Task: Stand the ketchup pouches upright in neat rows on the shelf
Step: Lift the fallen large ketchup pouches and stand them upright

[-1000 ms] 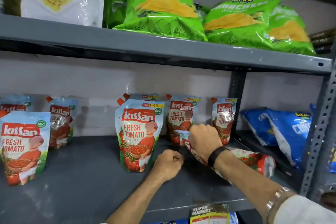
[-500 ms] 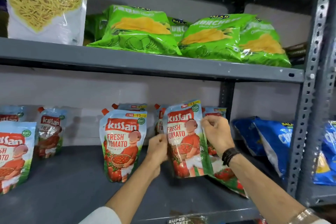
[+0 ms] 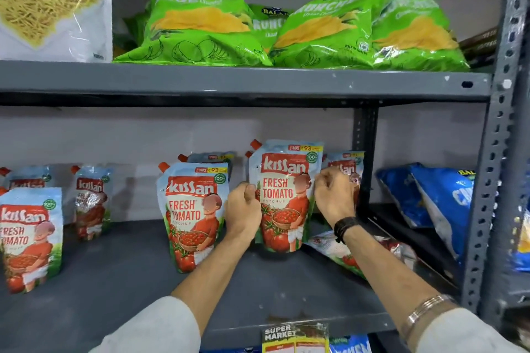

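Ketchup pouch (image 3: 282,198) now upright at centre frame, raised within the last second from lying low on the grey shelf (image 3: 114,281) to standing on its base, just right of the front-row pouch (image 3: 193,218). Left hand (image 3: 243,213) pinching its left edge, fingers curled; right hand (image 3: 334,195) closed on its right edge, wrist with dark band below. Both grips pressed onto the pouch, neither spread.

Half a second back, held tilted and slightly lower in frame; now squarer and seemingly seated on the shelf, label facing out. Probably the settling step: aligning with the neighbour before release.

Still lying flat: another pouch (image 3: 358,252) at lower right of centre, under the right forearm — likely next to be stood up. Behind, back-row pouches (image 3: 347,166) upright against the wall. At left of frame, three more pouches (image 3: 28,235) standing but loosely spaced, so rows not yet neat.

Risk, as a guess: soft base may slump forward on release.
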The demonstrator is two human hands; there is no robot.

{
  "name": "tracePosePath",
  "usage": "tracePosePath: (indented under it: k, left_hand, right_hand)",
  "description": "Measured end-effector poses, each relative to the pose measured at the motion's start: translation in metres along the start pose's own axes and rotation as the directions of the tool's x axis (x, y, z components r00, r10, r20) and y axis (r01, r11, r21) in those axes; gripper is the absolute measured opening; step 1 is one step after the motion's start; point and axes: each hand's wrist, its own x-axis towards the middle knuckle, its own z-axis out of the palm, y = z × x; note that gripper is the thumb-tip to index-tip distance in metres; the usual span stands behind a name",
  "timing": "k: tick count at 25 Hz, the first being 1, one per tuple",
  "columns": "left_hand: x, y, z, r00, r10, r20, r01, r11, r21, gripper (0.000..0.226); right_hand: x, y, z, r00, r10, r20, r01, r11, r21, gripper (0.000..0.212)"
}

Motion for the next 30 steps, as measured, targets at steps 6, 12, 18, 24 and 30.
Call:
tracePosePath:
  k: [6, 12, 18, 24, 30]
  left_hand:
    - [0.001, -0.008, 0.001, 0.997, -0.079, 0.0, 0.079, 0.996, -0.032, 0.03]
    - [-0.009, -0.031, 0.01, 0.988, -0.154, -0.011, 0.153, 0.987, -0.043, 0.031]
    - [-0.013, -0.033, 0.016, 0.989, -0.149, 0.003, 0.149, 0.983, -0.107, 0.031]
    - [-0.012, -0.037, 0.011, 0.982, -0.168, 0.091, 0.18, 0.973, -0.148, 0.031]
    - [-0.035, -0.038, -0.001, 0.968, -0.213, -0.13, 0.205, 0.976, -0.071, 0.016]
  right_hand:
    - [0.001, 0.008, 0.006, 0.999, -0.026, 0.035, 0.025, 0.999, 0.022, 0.017]
    - [-0.007, 0.03, 0.008, 0.996, -0.002, 0.093, 0.002, 1.0, 0.003, 0.015]
    - [-0.008, 0.036, 0.005, 0.995, 0.008, 0.104, -0.01, 1.0, 0.017, 0.015]
    - [-0.008, 0.035, -0.004, 0.975, 0.056, 0.215, -0.081, 0.99, 0.113, 0.012]
    - [-0.014, 0.053, -0.026, 0.908, 0.19, 0.373, -0.124, 0.973, -0.193, 0.028]
